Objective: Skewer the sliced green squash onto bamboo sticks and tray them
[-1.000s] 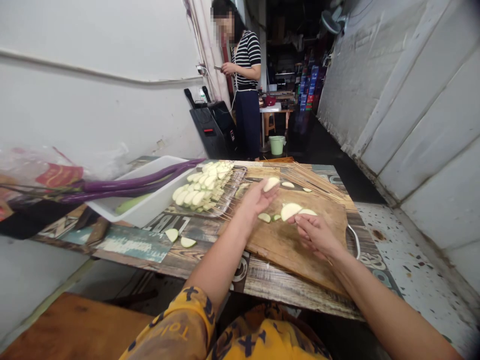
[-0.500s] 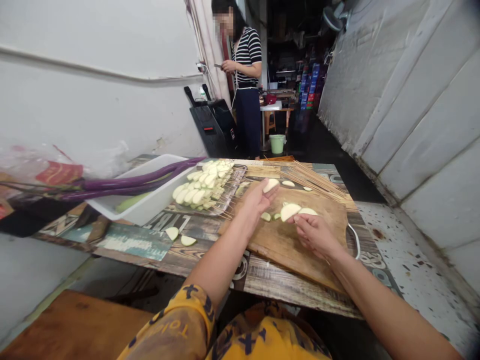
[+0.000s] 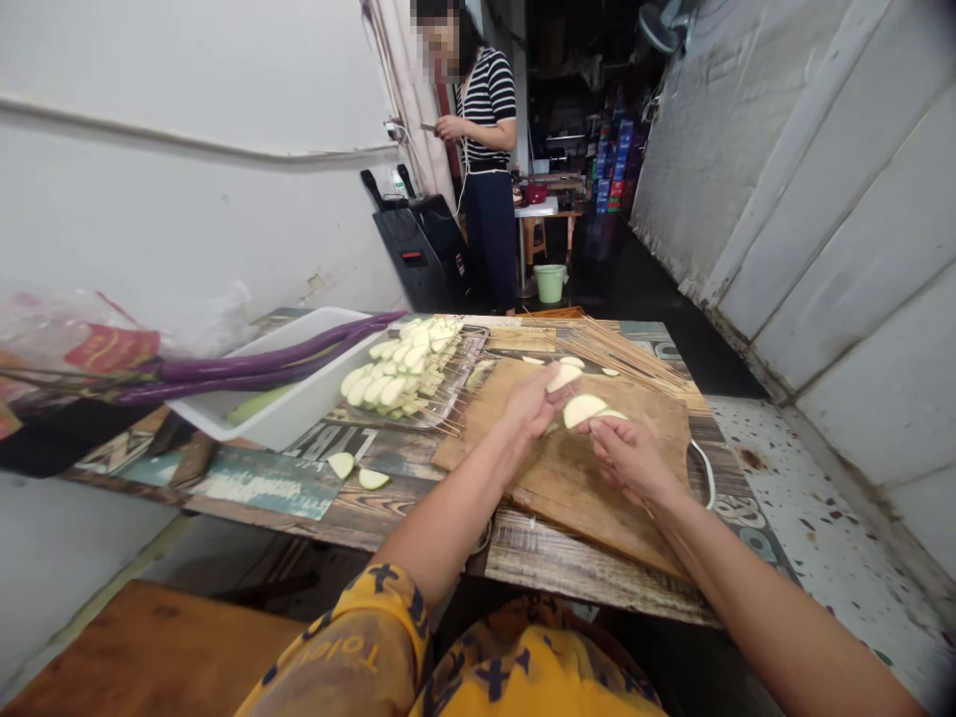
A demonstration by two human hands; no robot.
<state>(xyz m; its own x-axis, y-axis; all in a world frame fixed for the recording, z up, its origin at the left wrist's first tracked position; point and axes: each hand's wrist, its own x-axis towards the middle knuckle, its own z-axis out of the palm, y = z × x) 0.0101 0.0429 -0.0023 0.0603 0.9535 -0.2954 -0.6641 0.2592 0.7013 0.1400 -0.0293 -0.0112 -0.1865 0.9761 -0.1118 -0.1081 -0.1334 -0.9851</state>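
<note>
My left hand [image 3: 532,406] pinches a pale half-moon vegetable slice [image 3: 566,376] over the far part of the wooden cutting board [image 3: 597,508]. Close to its right, my right hand [image 3: 631,456] is closed on a skewer, mostly hidden by the fingers, that carries pale green-edged slices [image 3: 584,409]. The held slice and the skewered ones are almost touching. Loose slices [image 3: 572,362] lie at the board's far edge. To the left, a tray [image 3: 469,363] bears a pile of skewered slices [image 3: 407,363].
A white bin [image 3: 299,416] holds long purple eggplants [image 3: 276,363] and a green vegetable. Bare skewers [image 3: 634,358] are spread at the back right. Two slices [image 3: 372,479] lie on the table's left. A person [image 3: 485,129] stands beyond, by a black speaker [image 3: 422,249].
My left hand has moved right with its slice, toward the skewer. The skewered slices in my right hand have risen slightly and tilted.
</note>
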